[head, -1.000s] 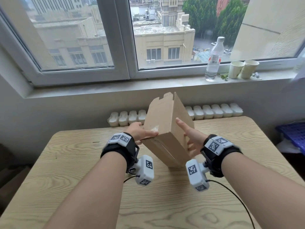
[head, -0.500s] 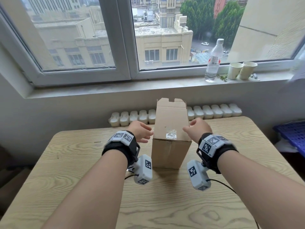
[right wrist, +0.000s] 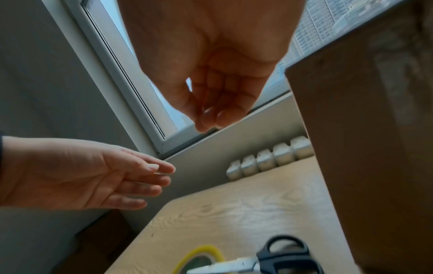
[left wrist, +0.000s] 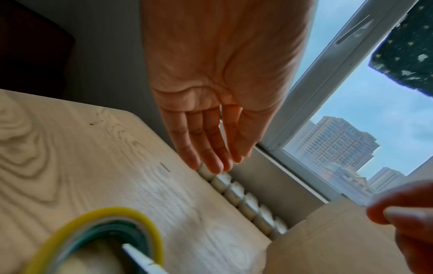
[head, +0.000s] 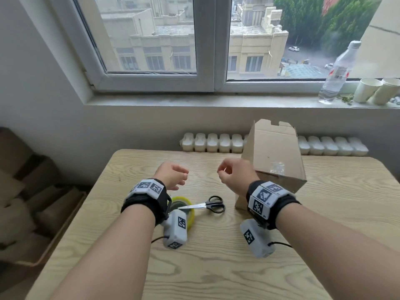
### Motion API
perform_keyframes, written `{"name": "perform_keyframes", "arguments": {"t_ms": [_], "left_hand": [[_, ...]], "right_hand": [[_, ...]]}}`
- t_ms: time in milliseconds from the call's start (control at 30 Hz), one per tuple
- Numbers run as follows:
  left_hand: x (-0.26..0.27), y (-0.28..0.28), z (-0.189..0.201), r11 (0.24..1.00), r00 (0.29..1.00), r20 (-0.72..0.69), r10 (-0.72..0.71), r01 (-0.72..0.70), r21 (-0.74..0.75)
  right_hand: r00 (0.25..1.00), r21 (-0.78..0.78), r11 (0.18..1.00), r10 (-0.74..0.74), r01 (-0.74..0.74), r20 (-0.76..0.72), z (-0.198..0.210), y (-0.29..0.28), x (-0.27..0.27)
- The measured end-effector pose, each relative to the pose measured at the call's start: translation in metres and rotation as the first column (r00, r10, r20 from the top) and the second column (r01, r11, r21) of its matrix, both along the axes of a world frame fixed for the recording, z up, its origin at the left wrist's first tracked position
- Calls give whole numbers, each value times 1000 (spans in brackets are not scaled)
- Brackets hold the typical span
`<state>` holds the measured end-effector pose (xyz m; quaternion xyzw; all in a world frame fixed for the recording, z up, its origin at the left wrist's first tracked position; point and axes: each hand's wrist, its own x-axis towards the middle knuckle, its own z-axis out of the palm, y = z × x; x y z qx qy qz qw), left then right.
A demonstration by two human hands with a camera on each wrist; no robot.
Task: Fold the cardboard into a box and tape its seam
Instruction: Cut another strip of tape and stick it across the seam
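The brown cardboard box [head: 275,156] stands upright on the wooden table [head: 216,267] at the right, top flaps open, with a bit of clear tape on its front. Nothing holds it. My left hand [head: 180,178] hovers above the table left of the box, fingers relaxed and empty, as the left wrist view [left wrist: 215,161] confirms. My right hand [head: 223,174] hangs beside the box's left face, fingers loosely curled round nothing [right wrist: 211,118]. Below the hands lie a yellow tape roll [head: 188,205], partly hidden by the wrist camera, and black-handled scissors [head: 208,205], blade tip on the roll.
A row of white moulded trays [head: 216,142] lines the table's far edge. On the windowsill stand a water bottle [head: 337,70] and two paper cups [head: 368,89]. Flattened cardboard [head: 32,202] is stacked on the floor at the left.
Both hands let go of the box, which now stands upright alone, and moved left to hover over the tape roll and scissors. My head turned left.
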<state>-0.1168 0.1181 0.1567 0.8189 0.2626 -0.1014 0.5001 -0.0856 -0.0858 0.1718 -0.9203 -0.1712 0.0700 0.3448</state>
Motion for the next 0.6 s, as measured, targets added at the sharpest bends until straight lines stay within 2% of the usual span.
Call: {"name": "perform_keyframes", "arguments": {"t_ms": [167,300,433,600], "left_hand": [[-34,40,-39,999,999,-42,34,-34,16],[-44,55,-66,1000,995,-97,23,-23,6],[-49,58,-90,991,978,-166,-123,129,23],[-53,55,-115,917,915,-242,-323,366,160]], "right_hand": [[991,-106,994,-4,-10,-130,-41,21,-14],[972,-206,975,37,-86,-231,-73,33,-20],[959,-281,950,58,-138,-277,-100,40,-25],[934,-366,913,43,-182,-356,-127,47,-29]]}}
